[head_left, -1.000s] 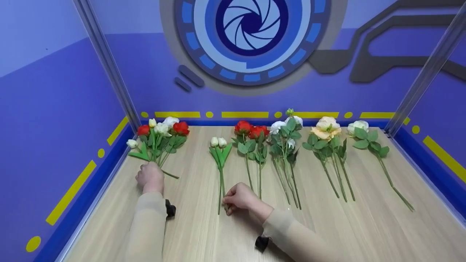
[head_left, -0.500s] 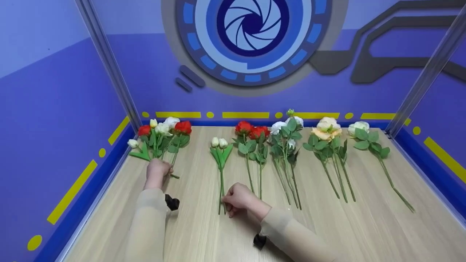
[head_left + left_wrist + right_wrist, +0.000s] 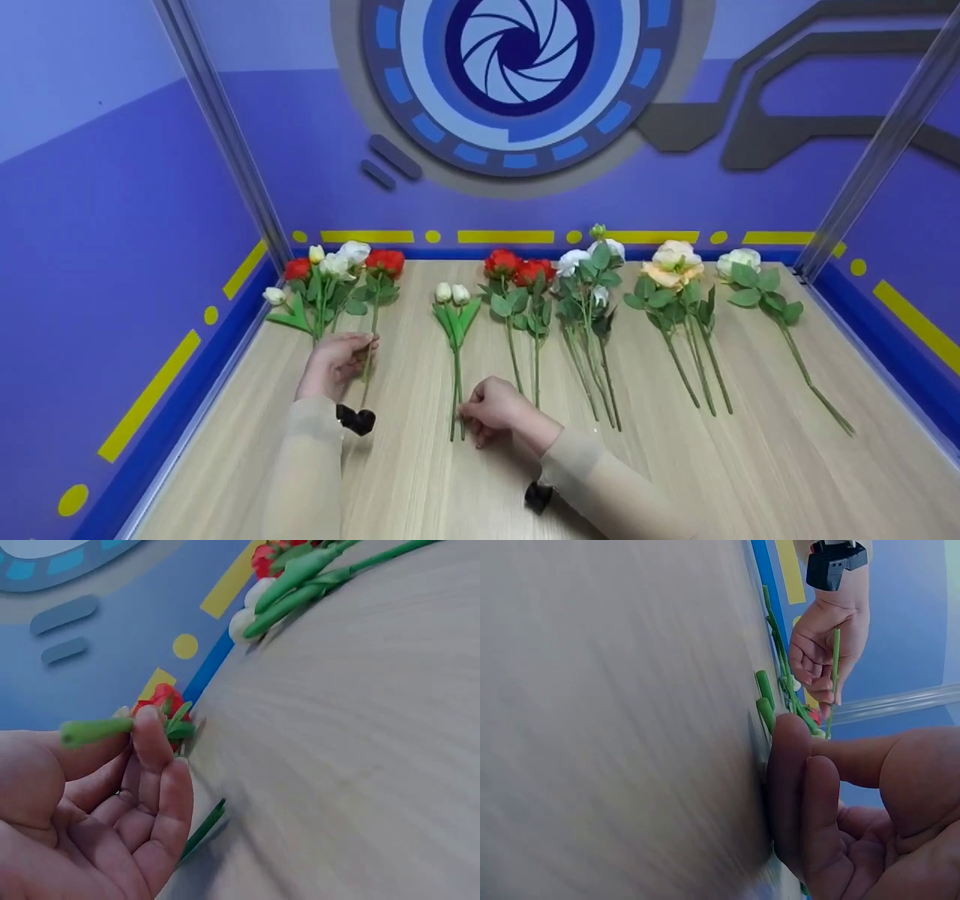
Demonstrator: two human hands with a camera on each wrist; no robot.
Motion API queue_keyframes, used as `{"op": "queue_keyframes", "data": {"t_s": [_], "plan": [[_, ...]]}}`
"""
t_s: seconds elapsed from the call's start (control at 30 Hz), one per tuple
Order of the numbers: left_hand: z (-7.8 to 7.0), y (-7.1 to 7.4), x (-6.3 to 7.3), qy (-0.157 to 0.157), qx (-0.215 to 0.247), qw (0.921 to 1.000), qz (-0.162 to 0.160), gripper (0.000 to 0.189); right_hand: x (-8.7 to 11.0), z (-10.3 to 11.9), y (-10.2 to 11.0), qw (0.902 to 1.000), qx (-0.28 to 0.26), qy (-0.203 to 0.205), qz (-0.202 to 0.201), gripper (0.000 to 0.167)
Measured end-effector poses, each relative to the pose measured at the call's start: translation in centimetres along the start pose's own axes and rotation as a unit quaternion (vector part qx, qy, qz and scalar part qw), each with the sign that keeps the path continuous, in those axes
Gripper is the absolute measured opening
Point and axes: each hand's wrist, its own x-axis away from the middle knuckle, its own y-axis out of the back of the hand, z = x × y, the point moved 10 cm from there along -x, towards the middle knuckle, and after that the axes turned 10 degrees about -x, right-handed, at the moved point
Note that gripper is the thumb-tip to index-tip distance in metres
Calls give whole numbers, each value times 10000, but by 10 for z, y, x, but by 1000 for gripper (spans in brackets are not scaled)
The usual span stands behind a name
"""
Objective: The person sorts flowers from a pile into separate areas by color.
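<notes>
My left hand (image 3: 337, 361) pinches the stem of a red rose (image 3: 385, 262) between thumb and fingers. In the left wrist view the green stem (image 3: 96, 731) sticks out past the thumb toward the camera. To the left of that rose lies a group of white tulips, white flowers and another red rose (image 3: 297, 268). My right hand (image 3: 496, 409) rests low over the table with curled fingers, its fingertips right at the stems of two white tulips (image 3: 451, 293). I cannot tell whether it pinches a stem; two stem ends (image 3: 763, 682) show beside the fingertips.
Further right on the wooden table (image 3: 420, 480) lie two red roses (image 3: 517, 266), white roses (image 3: 574, 262), peach roses (image 3: 673, 264) and a single pale rose (image 3: 739, 262). Blue printed panels (image 3: 150, 225) wall in the back and sides.
My left hand has moved right from the flower group and now holds the red rose's stem, which has swung upright and a little right. My right hand stays nearly still.
</notes>
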Motion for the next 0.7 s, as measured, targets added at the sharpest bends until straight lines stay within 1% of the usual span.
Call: {"op": "queue_keyframes", "data": {"t_s": [0.1, 0.2, 0.37, 0.47, 0.53, 0.7], "plan": [[0, -8, -1, -79, 188, 9998, 35, 25, 2, 1, 4, 10000, 83, 16, -14, 31], [-5, -18, 1, -260, 248, 9994, 19, 29, 4, 3, 11, 9997, 218, 104, -55, 32], [-22, -39, 13, -686, 145, 9974, -138, 29, 7, 12, 26, 9982, 316, 447, -255, 28], [-34, -57, 23, -983, 22, 9950, -177, 28, 9, 19, 32, 9970, 122, 710, -270, 26], [-41, -71, 29, -1207, -8, 9926, -154, 27, 10, 22, 34, 9957, -111, 893, -212, 26], [-51, -109, 46, -1626, 108, 9866, 112, 22, 15, 28, 38, 9899, -802, 1161, -113, 28]]}}
